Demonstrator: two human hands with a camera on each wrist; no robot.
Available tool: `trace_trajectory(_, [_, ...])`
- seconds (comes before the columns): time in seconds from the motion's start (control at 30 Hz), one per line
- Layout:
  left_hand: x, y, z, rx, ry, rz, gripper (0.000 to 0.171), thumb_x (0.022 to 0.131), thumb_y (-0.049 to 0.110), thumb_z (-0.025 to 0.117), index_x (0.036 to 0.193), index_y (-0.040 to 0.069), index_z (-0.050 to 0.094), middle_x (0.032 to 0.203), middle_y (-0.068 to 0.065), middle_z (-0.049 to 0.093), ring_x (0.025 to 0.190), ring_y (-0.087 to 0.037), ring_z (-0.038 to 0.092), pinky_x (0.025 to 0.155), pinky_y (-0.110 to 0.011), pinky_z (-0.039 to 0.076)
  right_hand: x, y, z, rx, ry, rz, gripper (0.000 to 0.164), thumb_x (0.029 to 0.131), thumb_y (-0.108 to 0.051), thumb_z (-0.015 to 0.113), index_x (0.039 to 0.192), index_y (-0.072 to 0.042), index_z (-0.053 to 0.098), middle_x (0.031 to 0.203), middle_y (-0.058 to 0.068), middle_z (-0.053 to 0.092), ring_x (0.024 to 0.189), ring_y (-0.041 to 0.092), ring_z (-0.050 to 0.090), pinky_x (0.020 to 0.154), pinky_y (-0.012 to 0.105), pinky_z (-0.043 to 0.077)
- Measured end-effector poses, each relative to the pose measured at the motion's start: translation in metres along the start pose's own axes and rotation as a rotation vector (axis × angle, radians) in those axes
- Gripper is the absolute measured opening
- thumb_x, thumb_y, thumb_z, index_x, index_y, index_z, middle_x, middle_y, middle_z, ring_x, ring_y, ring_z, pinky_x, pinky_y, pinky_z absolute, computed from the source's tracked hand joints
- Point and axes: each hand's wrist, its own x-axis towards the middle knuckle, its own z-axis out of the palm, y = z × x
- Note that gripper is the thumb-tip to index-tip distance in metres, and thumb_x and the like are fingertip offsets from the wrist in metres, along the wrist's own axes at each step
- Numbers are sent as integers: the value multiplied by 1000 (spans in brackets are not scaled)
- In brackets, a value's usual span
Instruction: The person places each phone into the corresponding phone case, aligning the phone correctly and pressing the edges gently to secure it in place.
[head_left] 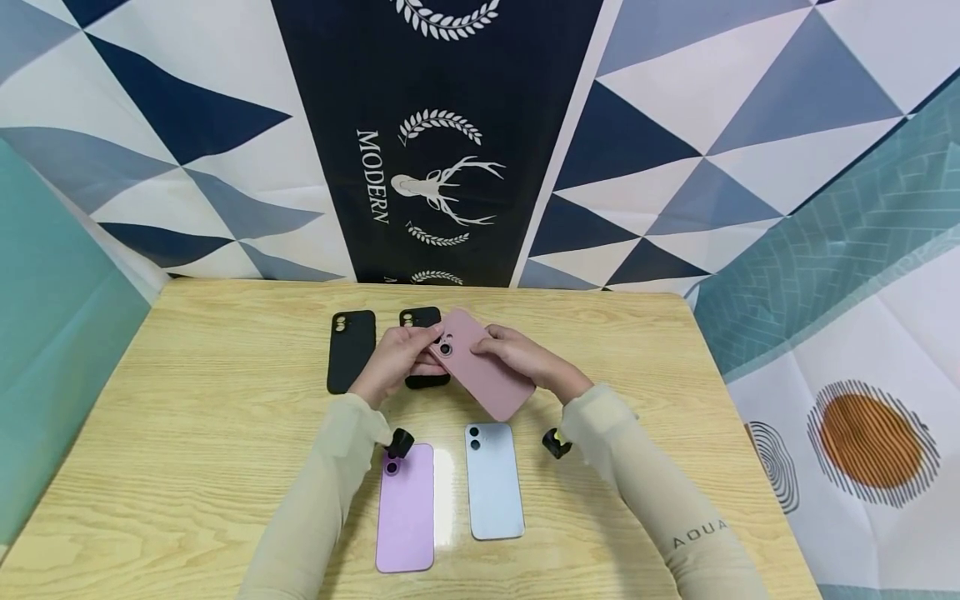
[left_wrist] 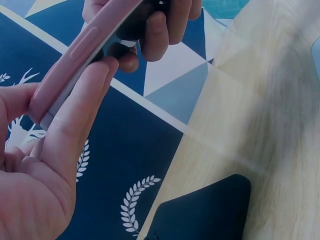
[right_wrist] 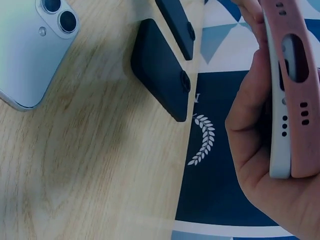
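Both hands hold a pink phone case (head_left: pixel 495 383) above the table, tilted, with its back and camera opening facing up. My left hand (head_left: pixel 397 358) grips the camera end; my right hand (head_left: pixel 525 357) grips its far side, thumb on the back. A pale phone (right_wrist: pixel 280 155) sits along the pink case in the right wrist view, its edge standing out from the rim. In the left wrist view, the dark screen (left_wrist: pixel 137 22) shows on the underside. A black phone case (head_left: pixel 420 379) lies below my left hand, partly hidden by it.
Another black phone case (head_left: pixel 351 354) lies to the left. Nearer, a purple phone (head_left: pixel 405 521) and a pale blue phone (head_left: pixel 495 483) lie back up on the wooden table (head_left: pixel 225 417). A patterned cloth (head_left: pixel 442 242) hangs behind the table's far edge.
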Motion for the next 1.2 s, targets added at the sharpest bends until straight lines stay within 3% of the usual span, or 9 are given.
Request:
trace_trajectory(0.33, [-1, -1, 6, 22, 42, -3, 41, 99, 22, 47, 114, -16, 54, 67, 1, 68, 61, -9, 68, 63, -25, 58, 0, 3, -4, -4, -15, -2, 34, 92, -28, 50, 112, -1, 52, 83, 3, 55, 66, 11, 55, 60, 23, 46])
trace_trajectory(0.63, [-1, -3, 6, -4, 31, -46, 38, 98, 19, 49, 114, -15, 54, 67, 0, 69, 60, -10, 68, 62, -24, 57, 1, 5, -6, 2, -43, 3, 31, 93, -27, 50, 109, -2, 52, 82, 2, 54, 65, 11, 55, 60, 23, 46])
trace_trajectory(0.8, [0, -6, 6, 88, 52, -66, 35, 95, 22, 56, 110, -10, 60, 70, -1, 68, 60, -10, 68, 62, -24, 57, 0, 5, -5, -21, -73, 12, 33, 92, -28, 50, 112, -2, 53, 86, 4, 55, 69, 12, 56, 62, 24, 46])
trace_trajectory(0.93, [-2, -8, 5, 127, 60, -39, 35, 95, 22, 56, 110, -9, 61, 75, -2, 68, 64, -11, 69, 64, -26, 58, -1, 6, -7, -35, -66, -4, 37, 94, -31, 49, 115, -2, 56, 87, 4, 56, 70, 12, 55, 64, 24, 46])
trace_trajectory(1.03, [-4, -8, 4, 105, 76, -7, 35, 95, 23, 56, 110, -9, 60, 77, -4, 68, 66, -13, 69, 66, -29, 58, -2, 9, -11, 17, -17, -21, 42, 95, -36, 47, 116, -2, 58, 86, 1, 55, 70, 11, 54, 64, 24, 45])
trace_trajectory(1.2, [-6, -6, 2, 59, 113, 39, 37, 95, 24, 55, 111, -10, 58, 77, -2, 68, 67, -12, 69, 68, -31, 58, -5, 15, -17, 203, 36, -34, 53, 96, -42, 43, 128, 0, 52, 85, -3, 64, 68, 8, 61, 61, 22, 50])
